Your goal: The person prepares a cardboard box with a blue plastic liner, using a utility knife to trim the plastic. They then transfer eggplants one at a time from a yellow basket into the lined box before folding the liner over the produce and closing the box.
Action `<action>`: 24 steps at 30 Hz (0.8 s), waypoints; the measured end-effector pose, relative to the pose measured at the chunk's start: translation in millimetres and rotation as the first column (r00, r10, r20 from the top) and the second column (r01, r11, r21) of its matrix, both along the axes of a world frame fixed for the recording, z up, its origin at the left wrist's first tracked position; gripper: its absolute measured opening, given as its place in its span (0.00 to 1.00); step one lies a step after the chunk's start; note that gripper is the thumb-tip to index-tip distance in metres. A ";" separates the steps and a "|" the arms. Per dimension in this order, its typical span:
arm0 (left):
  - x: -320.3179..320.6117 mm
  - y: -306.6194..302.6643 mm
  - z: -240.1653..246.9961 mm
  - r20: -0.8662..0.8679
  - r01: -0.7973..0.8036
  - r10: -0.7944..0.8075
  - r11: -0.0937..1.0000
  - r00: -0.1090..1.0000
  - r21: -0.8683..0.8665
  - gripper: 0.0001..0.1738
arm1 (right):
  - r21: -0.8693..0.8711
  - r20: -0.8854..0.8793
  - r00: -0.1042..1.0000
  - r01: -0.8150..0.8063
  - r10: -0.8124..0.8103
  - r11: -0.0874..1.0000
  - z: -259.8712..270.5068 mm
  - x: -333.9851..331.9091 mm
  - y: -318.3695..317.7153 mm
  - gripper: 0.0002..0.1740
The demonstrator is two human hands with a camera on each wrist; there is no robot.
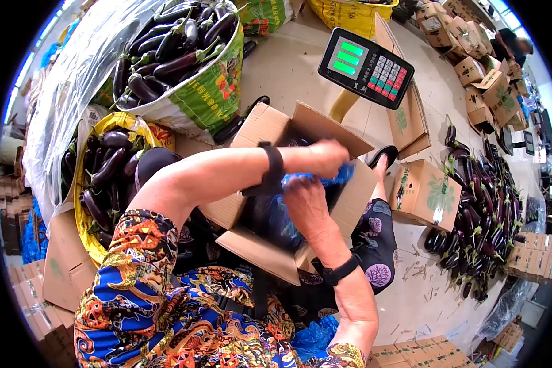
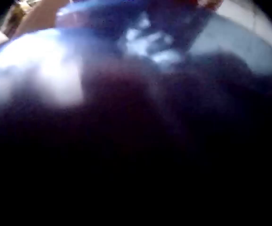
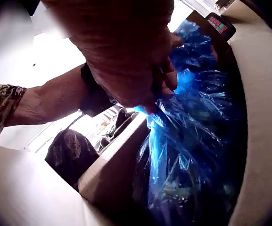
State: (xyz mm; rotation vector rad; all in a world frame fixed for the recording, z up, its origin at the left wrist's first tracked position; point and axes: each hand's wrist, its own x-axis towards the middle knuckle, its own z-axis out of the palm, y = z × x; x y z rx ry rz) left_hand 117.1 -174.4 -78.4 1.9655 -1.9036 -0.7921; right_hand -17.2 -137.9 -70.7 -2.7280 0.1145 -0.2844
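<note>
A blue plastic bag (image 1: 276, 214) (image 3: 192, 127) lies inside an open cardboard box (image 1: 251, 132), its gathered top bunched at the hands. My right hand (image 1: 306, 202) grips the gathered plastic with curled fingers. Just beyond it, my left hand (image 1: 328, 157), slightly blurred, is curled at the bag's top over the far side of the box. In the right wrist view the hands overlap, and bent fingers (image 3: 169, 80) pinch the plastic. Dark, blurred surfaces with a bluish shine fill the left wrist view. What the bag holds is unclear.
A scale display (image 1: 367, 67) stands beyond the box. Eggplants fill a large sack (image 1: 205, 98) and a yellow bag (image 1: 92, 245) at the left. More eggplants (image 1: 478, 208) are heaped on the floor at right, beside a closed carton (image 1: 426, 193).
</note>
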 end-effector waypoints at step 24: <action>-34.2 125.7 17.3 0.208 0.302 -0.242 0.889 0.948 -0.344 0.07 | 0.838 -0.526 0.847 0.502 -0.073 -0.213 -27.6 -3.3 -77.6 0.11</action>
